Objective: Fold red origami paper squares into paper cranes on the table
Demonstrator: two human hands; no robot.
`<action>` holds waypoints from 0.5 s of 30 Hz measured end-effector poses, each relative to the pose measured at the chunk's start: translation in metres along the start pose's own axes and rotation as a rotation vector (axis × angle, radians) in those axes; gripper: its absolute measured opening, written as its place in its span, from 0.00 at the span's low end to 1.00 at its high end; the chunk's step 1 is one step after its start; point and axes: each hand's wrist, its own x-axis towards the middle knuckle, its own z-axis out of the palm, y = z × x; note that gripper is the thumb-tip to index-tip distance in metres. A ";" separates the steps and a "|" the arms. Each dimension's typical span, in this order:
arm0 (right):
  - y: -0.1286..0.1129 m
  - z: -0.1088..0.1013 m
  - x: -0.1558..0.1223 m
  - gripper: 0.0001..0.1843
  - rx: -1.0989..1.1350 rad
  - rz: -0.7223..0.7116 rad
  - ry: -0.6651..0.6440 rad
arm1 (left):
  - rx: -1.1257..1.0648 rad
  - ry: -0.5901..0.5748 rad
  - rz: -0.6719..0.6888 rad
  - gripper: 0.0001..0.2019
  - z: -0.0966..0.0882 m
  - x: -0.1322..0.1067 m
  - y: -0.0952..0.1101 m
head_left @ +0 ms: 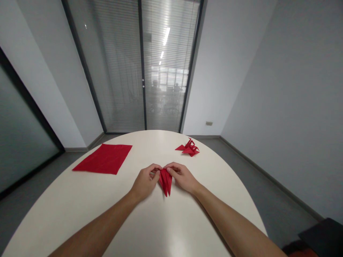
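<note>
Between my two hands is a piece of folded red origami paper [166, 182], its two narrow points hanging toward me and split apart at the tips. My left hand [147, 180] pinches its upper left edge between thumb and fingers. On the upper right edge, my right hand [182, 175] grips in the same way, with the thumb on the near face. Both hands are close together over the middle of the white table [150, 228]. My fingers cover part of the top fold.
A flat red paper sheet [104, 159] lies on the table at the left. Folded red paper cranes [190, 148] sit together near the far right edge. Behind the table are glass panels with blinds [123, 71]. A dark object [324, 237] is at the lower right, beyond the table.
</note>
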 end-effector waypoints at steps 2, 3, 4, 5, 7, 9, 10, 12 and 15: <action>0.003 0.001 0.000 0.16 0.002 0.010 0.008 | 0.015 0.000 -0.001 0.08 0.000 0.000 0.002; 0.004 0.002 0.000 0.16 0.000 0.015 0.015 | 0.018 0.000 0.000 0.08 0.000 0.001 0.002; 0.005 0.002 0.000 0.17 0.000 0.020 0.021 | 0.018 0.002 0.002 0.07 0.000 0.001 0.002; 0.005 0.003 0.000 0.18 0.005 0.025 0.026 | 0.016 0.009 0.006 0.06 0.000 0.002 0.001; 0.006 0.003 0.000 0.19 0.022 0.034 0.034 | 0.012 0.032 0.007 0.05 0.001 0.003 -0.001; 0.005 0.003 0.000 0.19 0.034 0.036 0.041 | -0.001 0.046 -0.005 0.08 0.001 0.003 -0.003; 0.005 0.004 0.000 0.19 0.035 0.034 0.045 | -0.011 0.046 -0.017 0.10 0.002 0.003 -0.003; 0.004 0.004 -0.001 0.18 0.031 0.024 0.052 | -0.034 0.035 -0.047 0.13 0.002 0.003 -0.003; 0.000 0.004 -0.001 0.15 -0.007 0.004 0.071 | -0.044 0.021 -0.066 0.12 0.001 0.004 0.000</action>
